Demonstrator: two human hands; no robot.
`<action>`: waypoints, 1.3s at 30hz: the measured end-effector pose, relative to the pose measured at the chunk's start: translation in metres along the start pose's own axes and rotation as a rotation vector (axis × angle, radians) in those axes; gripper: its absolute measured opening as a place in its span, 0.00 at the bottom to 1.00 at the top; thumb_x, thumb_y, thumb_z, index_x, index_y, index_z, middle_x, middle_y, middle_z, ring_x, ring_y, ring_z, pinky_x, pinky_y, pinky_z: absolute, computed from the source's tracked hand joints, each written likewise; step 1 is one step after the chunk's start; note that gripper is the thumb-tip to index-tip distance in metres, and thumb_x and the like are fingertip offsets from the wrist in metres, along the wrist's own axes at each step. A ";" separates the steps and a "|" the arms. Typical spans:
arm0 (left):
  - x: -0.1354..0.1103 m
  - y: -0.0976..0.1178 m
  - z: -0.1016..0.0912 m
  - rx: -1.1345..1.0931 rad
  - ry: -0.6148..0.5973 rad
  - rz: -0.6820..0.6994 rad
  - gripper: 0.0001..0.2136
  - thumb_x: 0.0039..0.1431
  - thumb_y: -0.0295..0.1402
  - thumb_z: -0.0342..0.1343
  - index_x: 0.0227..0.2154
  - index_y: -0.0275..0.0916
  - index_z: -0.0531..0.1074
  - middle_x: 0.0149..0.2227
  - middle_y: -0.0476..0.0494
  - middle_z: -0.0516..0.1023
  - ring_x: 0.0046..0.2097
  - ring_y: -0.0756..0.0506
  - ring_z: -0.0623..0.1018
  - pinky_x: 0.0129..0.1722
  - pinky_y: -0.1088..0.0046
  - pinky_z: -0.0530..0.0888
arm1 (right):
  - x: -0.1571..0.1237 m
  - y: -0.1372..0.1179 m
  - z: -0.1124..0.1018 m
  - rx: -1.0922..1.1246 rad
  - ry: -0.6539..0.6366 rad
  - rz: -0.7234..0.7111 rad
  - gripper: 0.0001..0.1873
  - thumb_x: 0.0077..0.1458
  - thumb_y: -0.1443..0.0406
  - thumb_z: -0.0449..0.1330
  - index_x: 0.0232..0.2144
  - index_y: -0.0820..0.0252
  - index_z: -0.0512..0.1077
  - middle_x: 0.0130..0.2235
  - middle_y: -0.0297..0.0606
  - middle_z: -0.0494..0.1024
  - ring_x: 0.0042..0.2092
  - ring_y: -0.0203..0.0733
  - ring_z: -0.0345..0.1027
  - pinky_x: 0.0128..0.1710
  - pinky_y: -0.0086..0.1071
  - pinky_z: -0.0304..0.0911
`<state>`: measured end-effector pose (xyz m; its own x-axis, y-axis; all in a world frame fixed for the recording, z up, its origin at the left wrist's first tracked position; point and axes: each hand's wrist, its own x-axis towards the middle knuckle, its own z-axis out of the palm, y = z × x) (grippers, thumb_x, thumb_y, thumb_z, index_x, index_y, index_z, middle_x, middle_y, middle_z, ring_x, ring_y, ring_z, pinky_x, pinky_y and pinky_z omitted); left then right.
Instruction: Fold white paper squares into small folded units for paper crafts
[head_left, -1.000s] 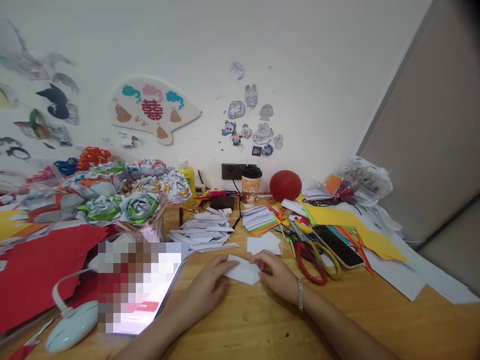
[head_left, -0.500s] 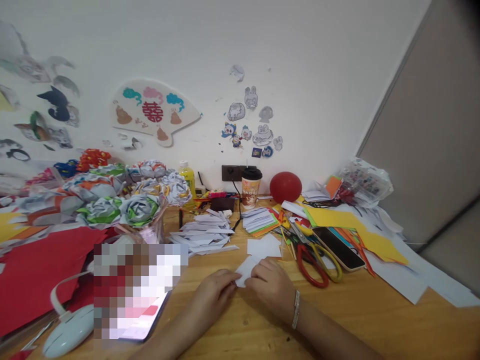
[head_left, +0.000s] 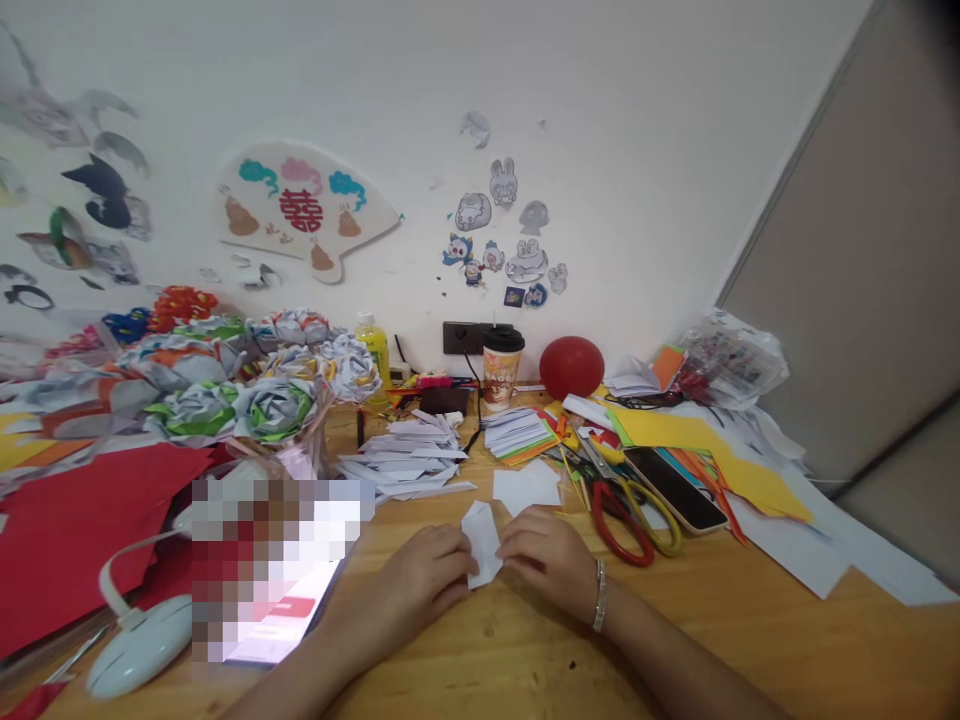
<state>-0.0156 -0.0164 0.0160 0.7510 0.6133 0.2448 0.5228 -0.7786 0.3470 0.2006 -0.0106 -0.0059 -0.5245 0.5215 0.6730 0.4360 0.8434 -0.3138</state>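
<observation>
A small folded piece of white paper (head_left: 481, 545) stands between my two hands, just above the wooden table. My left hand (head_left: 429, 568) grips its left edge, the fingers closed on it. On its right edge, my right hand (head_left: 551, 562) pinches the paper with thumb and fingertips; a bracelet circles that wrist. Right behind lies a flat white paper sheet (head_left: 527, 487). Farther back are a heap of folded white paper pieces (head_left: 409, 455) and a stack of cut paper slips (head_left: 517, 432), with coloured ones at the bottom.
Scissors with red and yellow handles (head_left: 626, 520) lie to the right, near a dark phone (head_left: 679, 488). At the left are a lit phone (head_left: 289, 620), red paper (head_left: 82, 540) and paper flowers (head_left: 276, 405). A lidded cup (head_left: 501, 375) and a red balloon (head_left: 571, 368) stand by the wall.
The white paper has been turned more upright and moved slightly left. My right hand's fingers have slid off its face to the right edge. The view has shifted slightly.
</observation>
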 end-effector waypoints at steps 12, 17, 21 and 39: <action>0.006 -0.007 0.003 -0.246 0.014 0.018 0.09 0.61 0.31 0.49 0.30 0.40 0.73 0.33 0.47 0.76 0.38 0.47 0.73 0.41 0.72 0.66 | -0.005 0.008 -0.003 -0.089 -0.322 0.044 0.04 0.50 0.69 0.62 0.30 0.55 0.75 0.36 0.36 0.73 0.37 0.37 0.65 0.36 0.29 0.61; 0.006 -0.012 0.004 -0.336 -0.022 -0.012 0.07 0.60 0.32 0.51 0.31 0.41 0.74 0.34 0.46 0.76 0.39 0.47 0.73 0.42 0.72 0.67 | -0.006 0.009 -0.002 -0.088 -0.327 0.016 0.04 0.50 0.69 0.61 0.28 0.55 0.75 0.36 0.36 0.73 0.37 0.37 0.65 0.35 0.29 0.61; 0.005 -0.015 0.002 -0.407 -0.050 -0.029 0.07 0.60 0.30 0.50 0.32 0.41 0.74 0.37 0.45 0.75 0.42 0.47 0.72 0.43 0.74 0.67 | -0.005 0.010 -0.001 -0.046 -0.332 0.056 0.03 0.49 0.69 0.62 0.28 0.56 0.75 0.36 0.36 0.73 0.37 0.37 0.64 0.38 0.30 0.61; 0.016 -0.006 0.029 -0.277 0.186 -0.263 0.05 0.49 0.24 0.50 0.21 0.38 0.66 0.28 0.46 0.70 0.33 0.46 0.70 0.34 0.73 0.65 | 0.000 -0.002 0.022 -0.036 -0.167 0.584 0.06 0.42 0.71 0.64 0.20 0.57 0.72 0.32 0.32 0.70 0.37 0.39 0.61 0.41 0.34 0.54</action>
<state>0.0051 -0.0055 -0.0090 0.5081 0.8193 0.2657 0.5397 -0.5433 0.6431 0.1834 -0.0096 -0.0200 -0.2975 0.9124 0.2812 0.7093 0.4084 -0.5745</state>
